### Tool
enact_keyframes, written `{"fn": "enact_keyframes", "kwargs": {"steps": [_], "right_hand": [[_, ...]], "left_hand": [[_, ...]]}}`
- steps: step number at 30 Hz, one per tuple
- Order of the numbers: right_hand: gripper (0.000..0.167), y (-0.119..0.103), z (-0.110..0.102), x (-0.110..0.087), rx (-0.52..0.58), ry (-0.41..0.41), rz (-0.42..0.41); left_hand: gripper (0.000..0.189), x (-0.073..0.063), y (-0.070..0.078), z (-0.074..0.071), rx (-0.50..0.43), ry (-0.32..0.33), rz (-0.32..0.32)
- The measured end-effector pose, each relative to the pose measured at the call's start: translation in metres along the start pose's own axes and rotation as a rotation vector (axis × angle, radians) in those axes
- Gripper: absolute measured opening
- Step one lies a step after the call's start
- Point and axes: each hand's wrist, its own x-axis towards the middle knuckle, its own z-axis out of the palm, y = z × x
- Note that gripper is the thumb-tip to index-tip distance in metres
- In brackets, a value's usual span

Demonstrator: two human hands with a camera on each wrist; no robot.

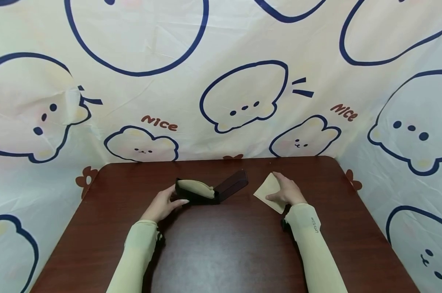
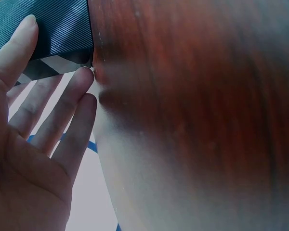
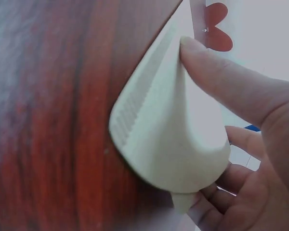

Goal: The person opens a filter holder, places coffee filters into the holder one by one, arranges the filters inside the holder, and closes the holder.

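Note:
My left hand (image 1: 166,204) grips the left end of a dark case (image 1: 200,201), thumb on its near side and fingers behind. The case stands with its dark flap (image 1: 234,185) folded out to the right, and a pale, rounded piece (image 1: 195,187) lies inside. In the left wrist view the case (image 2: 67,29) shows a finely ridged surface. To the right, my right hand (image 1: 287,191) pinches a thin cream sheet (image 1: 268,189) between thumb and fingers. The right wrist view shows that sheet (image 3: 159,139) bent, with rounded corners and fine ridges along one side.
Both hands work near the back of a dark reddish-brown wooden table (image 1: 221,244). A pale curtain (image 1: 184,97) with blue cartoon outlines hangs behind the table and along both sides.

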Motion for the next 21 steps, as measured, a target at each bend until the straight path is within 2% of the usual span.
{"fn": "enact_keyframes", "kwargs": {"steps": [9, 21], "right_hand": [[0.089, -0.006, -0.002, -0.002, 0.046, 0.004, -0.047], [0.068, -0.013, -0.018, -0.009, 0.091, 0.121, -0.123]], "left_hand": [[0.088, 0.002, 0.0, 0.0, 0.007, -0.013, -0.026], [0.089, 0.0, 0.001, -0.001, -0.018, -0.024, -0.035]]}}
